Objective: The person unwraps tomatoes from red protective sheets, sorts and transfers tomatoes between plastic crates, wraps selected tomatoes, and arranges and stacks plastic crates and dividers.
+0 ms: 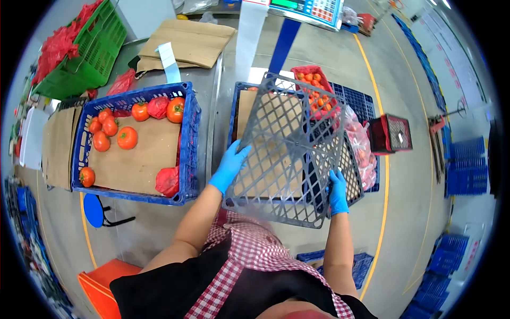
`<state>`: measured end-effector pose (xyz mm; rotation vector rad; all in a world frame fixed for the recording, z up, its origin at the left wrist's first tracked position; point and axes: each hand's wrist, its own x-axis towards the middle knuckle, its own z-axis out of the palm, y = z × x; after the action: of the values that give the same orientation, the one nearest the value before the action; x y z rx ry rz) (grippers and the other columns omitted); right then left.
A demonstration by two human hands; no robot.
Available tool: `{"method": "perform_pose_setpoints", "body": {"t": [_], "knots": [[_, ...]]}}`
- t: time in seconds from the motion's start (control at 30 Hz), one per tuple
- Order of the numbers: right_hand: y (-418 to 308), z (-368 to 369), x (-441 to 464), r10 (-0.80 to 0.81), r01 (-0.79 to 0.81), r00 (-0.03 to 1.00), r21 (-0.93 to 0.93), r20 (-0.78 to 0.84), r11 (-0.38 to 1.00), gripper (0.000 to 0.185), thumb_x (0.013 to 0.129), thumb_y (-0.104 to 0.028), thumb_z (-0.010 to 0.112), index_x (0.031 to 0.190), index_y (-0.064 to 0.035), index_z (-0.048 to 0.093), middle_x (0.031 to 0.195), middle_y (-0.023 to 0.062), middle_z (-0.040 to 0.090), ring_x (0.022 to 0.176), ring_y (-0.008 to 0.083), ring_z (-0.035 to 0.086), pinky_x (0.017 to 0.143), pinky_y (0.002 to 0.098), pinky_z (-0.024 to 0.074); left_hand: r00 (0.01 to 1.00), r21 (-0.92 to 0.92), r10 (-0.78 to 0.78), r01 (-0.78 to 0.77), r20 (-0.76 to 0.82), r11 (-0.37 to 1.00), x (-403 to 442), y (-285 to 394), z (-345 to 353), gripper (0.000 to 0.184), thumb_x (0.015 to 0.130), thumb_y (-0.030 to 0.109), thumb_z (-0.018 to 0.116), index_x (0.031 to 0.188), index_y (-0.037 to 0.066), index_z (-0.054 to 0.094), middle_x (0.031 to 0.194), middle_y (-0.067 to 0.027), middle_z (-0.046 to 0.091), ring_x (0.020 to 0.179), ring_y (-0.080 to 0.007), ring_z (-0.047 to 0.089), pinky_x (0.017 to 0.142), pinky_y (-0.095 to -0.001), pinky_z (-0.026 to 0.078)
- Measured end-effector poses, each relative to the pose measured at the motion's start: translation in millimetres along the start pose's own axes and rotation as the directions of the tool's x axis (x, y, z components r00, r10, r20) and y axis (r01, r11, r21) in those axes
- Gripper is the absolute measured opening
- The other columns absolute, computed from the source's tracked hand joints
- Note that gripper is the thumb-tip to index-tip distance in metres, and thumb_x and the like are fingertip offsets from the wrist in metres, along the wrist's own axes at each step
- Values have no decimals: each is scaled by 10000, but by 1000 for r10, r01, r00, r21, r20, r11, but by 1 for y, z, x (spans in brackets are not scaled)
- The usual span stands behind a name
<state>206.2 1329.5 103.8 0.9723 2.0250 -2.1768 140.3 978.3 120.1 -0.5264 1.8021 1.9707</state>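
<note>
Both my hands wear blue gloves and grip a dark grey plastic crate with a lattice base. It is held tilted in front of me. My left hand is closed on its left edge, and my right hand holds the right side. Behind the lattice, partly hidden, is a blue crate lined with cardboard. On my left stands another blue crate, with several tomatoes and some red-wrapped items on its cardboard lining.
A weighing scale display rises at the far side. Back left are a green crate with red bags and flattened cardboard. To the right are a red-lined crate of tomatoes, bagged produce and a dark crate.
</note>
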Motion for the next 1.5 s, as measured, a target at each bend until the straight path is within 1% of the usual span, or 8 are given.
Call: {"method": "perform_pose_setpoints", "body": {"t": [0.3, 0.43, 0.47, 0.6, 0.9, 1.0, 1.4, 1.5], "knots": [[52, 70, 127, 2, 12, 993, -118, 115, 993, 250, 923, -217, 525, 1106, -60, 591, 658, -59, 477, 532, 48, 394, 465, 208, 328, 788, 221, 265, -167, -556, 961, 97, -98, -29, 312, 870, 208, 599, 1079, -23, 611, 959, -105, 642, 808, -184, 590, 741, -322, 458], [75, 53, 132, -2, 25, 995, -233, 100, 972, 318, 931, -206, 516, 1194, -32, 560, 712, -38, 524, 562, 51, 408, 489, 216, 334, 865, 88, 63, -22, -498, 996, 97, -97, -19, 358, 859, 206, 619, 1134, -22, 595, 1071, -155, 640, 953, -227, 597, 820, -336, 456], [78, 58, 132, -76, 102, 992, -285, 99, 953, 338, 936, -213, 509, 1205, -13, 548, 775, -8, 575, 620, 92, 476, 548, 250, 401, 819, 195, 174, -78, -547, 978, 101, -101, -19, 284, 855, 180, 601, 1074, 1, 622, 853, -132, 653, 772, -234, 596, 700, -343, 457], [73, 52, 126, -231, 260, 961, -775, 151, 576, 413, 894, -313, 514, 1117, 29, 573, 993, 259, 575, 899, 406, 552, 788, 434, 445, 826, 198, 118, -8, -551, 980, 92, -95, -11, 345, 868, 182, 599, 1159, -4, 587, 1077, -169, 633, 967, -273, 599, 844, -372, 465], [111, 42, 134, -290, 329, 936, -784, 198, 526, 429, 907, -317, 494, 1160, 27, 534, 1019, 285, 546, 953, 423, 524, 827, 447, 425, 756, 408, 203, 92, -623, 908, 106, -116, -17, 485, 780, 213, 693, 1162, -55, 563, 1132, -216, 602, 1041, -285, 579, 889, -344, 442], [85, 53, 114, -252, 278, 952, -842, 175, 463, 403, 919, -305, 477, 1147, 21, 538, 1055, 249, 558, 928, 408, 552, 807, 447, 444, 875, 43, 10, 12, -484, 999, 90, -89, -19, 398, 791, 129, 685, 1118, -77, 590, 1039, -159, 649, 898, -211, 612, 796, -300, 478], [81, 57, 111, -139, 204, 976, -919, 166, 337, 487, 950, -367, 388, 1238, 14, 484, 1041, 253, 605, 914, 409, 593, 763, 459, 482, 846, 198, 39, 80, -532, 977, 100, -111, -30, 447, 784, 152, 712, 1150, -65, 576, 1087, -161, 628, 937, -223, 609, 832, -312, 477], [81, 58, 107, -115, 174, 983, -938, 146, 300, 480, 949, -369, 388, 1232, 5, 493, 1022, 244, 615, 890, 402, 604, 752, 461, 488, 866, -77, -67, 32, -496, 996, 92, -106, -25, 473, 784, 154, 715, 1172, -66, 558, 1122, -160, 611, 971, -217, 594, 849, -308, 471]]}}
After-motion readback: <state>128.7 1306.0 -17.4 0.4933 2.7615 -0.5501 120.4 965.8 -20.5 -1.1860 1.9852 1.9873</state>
